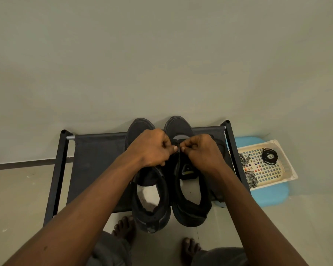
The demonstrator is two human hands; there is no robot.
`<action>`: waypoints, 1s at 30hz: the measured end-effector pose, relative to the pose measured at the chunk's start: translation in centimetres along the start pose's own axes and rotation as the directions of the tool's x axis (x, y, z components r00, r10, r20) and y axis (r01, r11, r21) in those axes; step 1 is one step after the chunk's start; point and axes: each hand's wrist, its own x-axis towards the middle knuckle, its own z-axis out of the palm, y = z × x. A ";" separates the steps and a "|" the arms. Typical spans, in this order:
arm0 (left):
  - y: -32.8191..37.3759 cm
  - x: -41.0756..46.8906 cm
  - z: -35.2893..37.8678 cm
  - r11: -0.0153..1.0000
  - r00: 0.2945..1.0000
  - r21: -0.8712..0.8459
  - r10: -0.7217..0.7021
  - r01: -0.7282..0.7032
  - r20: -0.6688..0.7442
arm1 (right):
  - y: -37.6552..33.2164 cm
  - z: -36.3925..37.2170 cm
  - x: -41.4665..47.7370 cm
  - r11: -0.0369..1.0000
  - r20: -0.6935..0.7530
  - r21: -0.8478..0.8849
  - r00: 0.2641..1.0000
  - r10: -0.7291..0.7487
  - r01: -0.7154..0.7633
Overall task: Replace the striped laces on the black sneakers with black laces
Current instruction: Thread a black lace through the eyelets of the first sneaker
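Note:
Two black sneakers stand side by side on a low black rack, toes toward the wall: the left sneaker and the right sneaker. Both my hands are over the front of the right sneaker. My left hand and my right hand each pinch a black lace near the lowest eyelets, fingers curled, thumbs almost meeting. The eyelets themselves are hidden under my hands. Striped laces lie in a white tray at the right, beside a coiled black lace.
The white tray sits on a blue stool right of the rack. A plain wall stands close behind the rack. My bare feet are on the tiled floor just in front of the sneakers.

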 end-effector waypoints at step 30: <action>0.0 0.0 -0.6 0.992 0.906 -0.021 0.103 -0.123 -0.411 | -1.0 -0.4 -1.4 0.967 -0.159 -0.254 0.986 -0.048 0.006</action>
